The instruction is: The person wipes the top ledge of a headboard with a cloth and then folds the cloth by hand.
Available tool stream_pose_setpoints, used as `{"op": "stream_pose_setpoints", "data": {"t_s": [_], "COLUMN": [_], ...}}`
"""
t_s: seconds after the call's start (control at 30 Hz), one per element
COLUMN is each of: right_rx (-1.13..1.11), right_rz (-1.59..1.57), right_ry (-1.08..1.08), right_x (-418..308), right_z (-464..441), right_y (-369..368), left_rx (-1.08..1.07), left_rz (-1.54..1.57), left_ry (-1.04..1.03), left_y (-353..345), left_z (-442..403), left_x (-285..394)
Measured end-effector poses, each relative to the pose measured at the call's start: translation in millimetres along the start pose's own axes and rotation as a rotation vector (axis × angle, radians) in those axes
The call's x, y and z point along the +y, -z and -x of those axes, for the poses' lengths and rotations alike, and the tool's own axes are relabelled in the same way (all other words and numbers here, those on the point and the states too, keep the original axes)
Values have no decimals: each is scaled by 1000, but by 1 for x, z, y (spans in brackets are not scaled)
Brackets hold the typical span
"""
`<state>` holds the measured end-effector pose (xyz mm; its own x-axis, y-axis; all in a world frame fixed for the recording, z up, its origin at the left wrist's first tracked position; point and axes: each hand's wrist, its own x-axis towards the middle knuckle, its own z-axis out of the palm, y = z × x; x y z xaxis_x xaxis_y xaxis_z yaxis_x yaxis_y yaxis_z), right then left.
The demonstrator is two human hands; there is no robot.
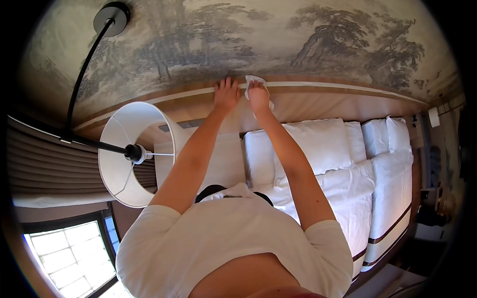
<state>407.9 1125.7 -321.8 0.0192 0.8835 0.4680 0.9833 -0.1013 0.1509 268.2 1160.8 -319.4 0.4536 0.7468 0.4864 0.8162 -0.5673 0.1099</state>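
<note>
My right hand (258,98) grips a white cloth (255,79) on the wooden headboard ledge (308,94), its fingers closed round the cloth and part of it hanging below. Just to the left, my left hand (227,95) lies on the same ledge with fingers spread, holding nothing. A pale strip runs along the ledge beneath both hands. Behind them rises the wall with a grey landscape mural (198,39).
A white lampshade (107,154) on a black arm (82,79) hangs close to my left forearm. White pillows (318,144) and beds with white covers lie below on the right. Brown curtains (59,164) and a bright window (69,253) are at the left.
</note>
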Motion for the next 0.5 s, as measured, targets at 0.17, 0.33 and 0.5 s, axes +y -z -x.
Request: {"op": "stream_pose_setpoints", "data": {"t_s": [0.17, 0.33, 0.5], "right_rx": [132, 57, 109], "right_rz": [-17, -93, -42], "right_ry": [59, 67, 32], "right_x": [11, 11, 5], "right_z": [-8, 7, 14], "right_y": [-12, 1, 4], "left_rx": [-21, -14, -45], "left_rz": [-12, 22, 32], "left_ry": [3, 6, 25], "left_y": [0, -5, -5], "left_z": [-2, -2, -1], "left_x": [-1, -4, -2]}}
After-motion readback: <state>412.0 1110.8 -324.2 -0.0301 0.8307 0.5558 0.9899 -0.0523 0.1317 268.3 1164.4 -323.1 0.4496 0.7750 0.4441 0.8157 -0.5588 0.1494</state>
